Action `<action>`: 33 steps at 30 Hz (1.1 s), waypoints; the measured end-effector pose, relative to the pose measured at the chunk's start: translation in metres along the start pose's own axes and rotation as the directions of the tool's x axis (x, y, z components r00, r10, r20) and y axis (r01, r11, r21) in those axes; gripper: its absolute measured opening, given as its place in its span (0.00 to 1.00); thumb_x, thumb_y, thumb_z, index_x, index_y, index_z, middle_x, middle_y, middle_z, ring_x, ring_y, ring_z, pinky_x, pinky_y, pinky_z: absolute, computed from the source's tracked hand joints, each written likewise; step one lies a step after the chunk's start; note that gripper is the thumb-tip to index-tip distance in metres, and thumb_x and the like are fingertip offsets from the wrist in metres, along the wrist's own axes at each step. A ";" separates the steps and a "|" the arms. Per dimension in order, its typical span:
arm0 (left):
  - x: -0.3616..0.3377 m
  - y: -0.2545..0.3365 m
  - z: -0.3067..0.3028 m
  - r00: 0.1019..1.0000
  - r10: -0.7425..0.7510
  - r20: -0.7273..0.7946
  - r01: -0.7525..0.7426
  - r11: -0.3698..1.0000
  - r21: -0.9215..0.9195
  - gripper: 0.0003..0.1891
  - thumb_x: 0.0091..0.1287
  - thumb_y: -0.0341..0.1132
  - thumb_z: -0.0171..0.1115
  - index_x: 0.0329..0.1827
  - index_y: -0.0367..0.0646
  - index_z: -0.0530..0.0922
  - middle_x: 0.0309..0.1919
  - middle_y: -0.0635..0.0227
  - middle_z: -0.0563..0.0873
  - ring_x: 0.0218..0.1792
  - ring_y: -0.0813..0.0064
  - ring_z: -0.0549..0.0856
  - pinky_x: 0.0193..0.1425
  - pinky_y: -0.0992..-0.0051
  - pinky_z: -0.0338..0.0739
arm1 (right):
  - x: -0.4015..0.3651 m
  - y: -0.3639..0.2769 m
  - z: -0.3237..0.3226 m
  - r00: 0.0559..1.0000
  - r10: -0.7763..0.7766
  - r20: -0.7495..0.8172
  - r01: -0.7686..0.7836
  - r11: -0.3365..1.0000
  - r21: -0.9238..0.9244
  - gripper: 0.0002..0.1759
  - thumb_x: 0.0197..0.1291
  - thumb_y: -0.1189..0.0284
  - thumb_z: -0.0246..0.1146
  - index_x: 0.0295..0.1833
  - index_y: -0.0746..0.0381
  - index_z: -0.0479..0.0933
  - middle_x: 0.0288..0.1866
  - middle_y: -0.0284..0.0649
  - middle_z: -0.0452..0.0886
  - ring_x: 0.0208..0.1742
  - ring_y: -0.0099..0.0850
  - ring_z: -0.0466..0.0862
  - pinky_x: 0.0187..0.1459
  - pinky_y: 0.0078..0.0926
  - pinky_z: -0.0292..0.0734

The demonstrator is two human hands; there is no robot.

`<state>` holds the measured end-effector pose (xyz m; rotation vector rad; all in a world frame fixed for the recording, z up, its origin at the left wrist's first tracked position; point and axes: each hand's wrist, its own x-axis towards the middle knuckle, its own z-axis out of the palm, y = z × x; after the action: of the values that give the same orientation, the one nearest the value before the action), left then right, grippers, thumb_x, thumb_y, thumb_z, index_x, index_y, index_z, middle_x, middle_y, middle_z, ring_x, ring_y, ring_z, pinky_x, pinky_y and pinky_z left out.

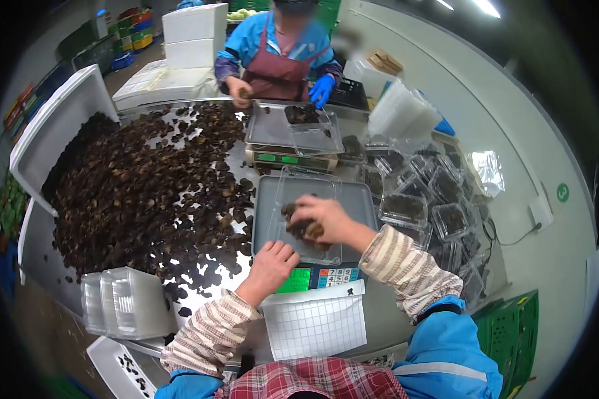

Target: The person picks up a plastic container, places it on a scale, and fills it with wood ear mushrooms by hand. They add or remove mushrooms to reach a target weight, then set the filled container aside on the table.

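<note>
My right hand (pixel 326 218) is closed around a clump of dark brown mushrooms (pixel 301 225), just above a clear plastic clamshell box (pixel 336 251). The box lies with its lid open on the grey tray of a scale (pixel 361 206). At the tray's front left edge rests my left hand (pixel 270 271), fingers bent over beside the box's near corner and holding nothing I can see. The scale's green display (pixel 294 280) is partly covered by this hand. A gridded paper sheet (pixel 316 324) lies in front of the keypad.
Loose mushrooms (pixel 140 179) spread across the table's left, spilling from a tipped white foam box (pixel 66 130). Filled clear boxes (pixel 406 207) pile up on the right. Stacked containers (pixel 130 302) stand front left. Opposite, a co-worker (pixel 279 56) works at a second scale (pixel 293 159).
</note>
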<state>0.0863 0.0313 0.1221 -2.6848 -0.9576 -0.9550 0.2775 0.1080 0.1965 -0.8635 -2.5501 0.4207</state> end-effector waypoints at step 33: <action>-0.006 -0.031 0.008 0.806 -0.543 -0.235 0.561 0.828 0.014 0.10 0.57 0.32 0.57 0.41 0.39 0.77 0.39 0.58 0.80 0.40 0.55 0.79 0.43 0.58 0.74 | 0.046 0.087 0.047 0.990 0.133 -0.048 -0.139 0.981 -0.136 0.07 0.48 0.74 0.62 0.35 0.61 0.80 0.34 0.46 0.78 0.40 0.45 0.79 0.41 0.41 0.75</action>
<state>0.0681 0.0557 0.1094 -2.1869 -1.7307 -1.2422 0.2659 0.1965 0.1332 -1.0907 -2.5170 0.2653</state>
